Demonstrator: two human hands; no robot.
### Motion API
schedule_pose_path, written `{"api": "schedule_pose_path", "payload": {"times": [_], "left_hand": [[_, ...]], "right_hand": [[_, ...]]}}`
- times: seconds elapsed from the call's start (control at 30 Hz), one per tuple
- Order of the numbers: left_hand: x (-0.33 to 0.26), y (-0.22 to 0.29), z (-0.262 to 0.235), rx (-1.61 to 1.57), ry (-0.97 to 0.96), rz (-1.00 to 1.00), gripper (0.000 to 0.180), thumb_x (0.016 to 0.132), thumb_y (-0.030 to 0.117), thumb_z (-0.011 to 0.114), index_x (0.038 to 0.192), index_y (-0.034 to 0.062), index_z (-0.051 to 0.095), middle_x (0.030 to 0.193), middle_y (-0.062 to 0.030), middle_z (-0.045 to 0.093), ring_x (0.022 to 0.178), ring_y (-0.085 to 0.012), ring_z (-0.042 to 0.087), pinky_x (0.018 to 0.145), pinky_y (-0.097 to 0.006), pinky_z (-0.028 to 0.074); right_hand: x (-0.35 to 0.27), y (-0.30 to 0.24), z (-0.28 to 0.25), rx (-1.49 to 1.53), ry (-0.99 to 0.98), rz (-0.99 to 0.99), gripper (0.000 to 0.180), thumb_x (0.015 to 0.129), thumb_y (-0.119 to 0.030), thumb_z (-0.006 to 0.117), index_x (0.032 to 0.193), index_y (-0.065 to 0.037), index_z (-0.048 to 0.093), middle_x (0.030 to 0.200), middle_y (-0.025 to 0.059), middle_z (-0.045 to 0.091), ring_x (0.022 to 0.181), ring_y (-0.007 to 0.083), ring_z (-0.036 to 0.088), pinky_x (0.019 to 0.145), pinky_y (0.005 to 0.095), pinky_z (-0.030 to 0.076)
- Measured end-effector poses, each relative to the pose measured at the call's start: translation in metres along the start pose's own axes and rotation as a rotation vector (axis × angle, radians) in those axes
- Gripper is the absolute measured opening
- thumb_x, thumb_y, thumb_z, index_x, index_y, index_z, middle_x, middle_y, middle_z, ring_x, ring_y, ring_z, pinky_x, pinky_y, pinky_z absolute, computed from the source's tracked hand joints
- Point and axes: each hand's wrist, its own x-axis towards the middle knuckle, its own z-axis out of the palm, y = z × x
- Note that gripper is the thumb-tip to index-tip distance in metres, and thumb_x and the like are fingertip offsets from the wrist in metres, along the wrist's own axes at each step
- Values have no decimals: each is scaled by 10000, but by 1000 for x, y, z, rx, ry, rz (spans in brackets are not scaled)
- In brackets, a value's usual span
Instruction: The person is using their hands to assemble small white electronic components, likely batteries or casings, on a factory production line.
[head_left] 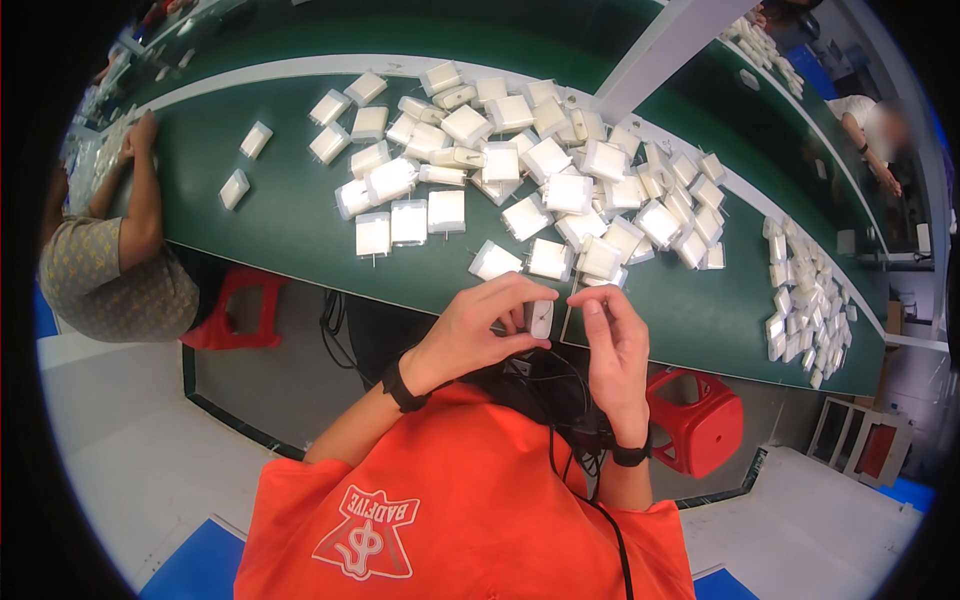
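Note:
My left hand (487,325) grips a white charger block (541,319) between thumb and fingertips at the table's near edge, with a narrow side of the block turned up. Just to the right, my right hand (612,335) is closed, thumb against the bent forefinger. Whatever it pinches, if anything, is too small to make out. Beyond both hands lies a loose heap of white charger blocks (568,193) in clear film, several showing thin metal pins. The closest ones, such as a wrapped block (549,259), lie just past my fingers.
The green table (300,215) carries two separate blocks (235,189) at left and another pile (805,300) at right. A person (120,260) sits at the left end. Red stools (697,424) stand below the table edge. A white post (670,55) rises behind the heap.

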Motion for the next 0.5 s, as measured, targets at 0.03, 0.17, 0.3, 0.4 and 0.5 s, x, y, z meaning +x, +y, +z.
{"api": "schedule_pose_path", "payload": {"times": [0.03, 0.17, 0.3, 0.4, 0.5], "left_hand": [[0, 0, 0, -1, 1, -1, 581, 785, -21, 940, 1322, 65, 735, 1134, -63, 713, 779, -115, 705, 680, -263, 586], [2, -1, 0, -4, 1, -12, 577, 791, -24, 938, 1324, 55, 732, 1116, -59, 709, 788, -125, 705, 681, -261, 591], [3, -1, 0, -16, -7, -2, 566, 790, -21, 943, 1313, 52, 739, 1099, -53, 706, 789, -121, 698, 682, -260, 598], [3, 0, 0, -20, -1, 5, 558, 785, -20, 949, 1300, 49, 745, 1087, -50, 702, 790, -115, 693, 679, -259, 600], [3, 1, 0, -52, -15, -38, 535, 779, -37, 912, 1272, 64, 730, 1059, -43, 677, 780, -150, 691, 699, -288, 605]], "right_hand": [[2, 3, -5, 4, -29, -46, 120, 1100, -85, 654, 1120, 3, 732, 801, 2, 495, 693, 99, 417, 641, 266, 360], [5, -7, -7, 22, -51, -208, 237, 1153, -161, 629, 1069, 25, 750, 967, 53, 584, 860, 129, 528, 779, 262, 431], [5, -8, -9, -91, 5, -279, 260, 1148, -154, 641, 1046, 46, 773, 997, 74, 615, 898, 137, 566, 797, 276, 461], [4, -7, -9, -6, 24, -255, 212, 1124, -114, 674, 1056, 48, 791, 1009, 82, 664, 876, 132, 604, 787, 281, 493], [3, -6, -7, 54, 50, -198, 146, 1089, -70, 714, 1062, 50, 793, 1006, 101, 729, 832, 128, 651, 752, 275, 527]]}}
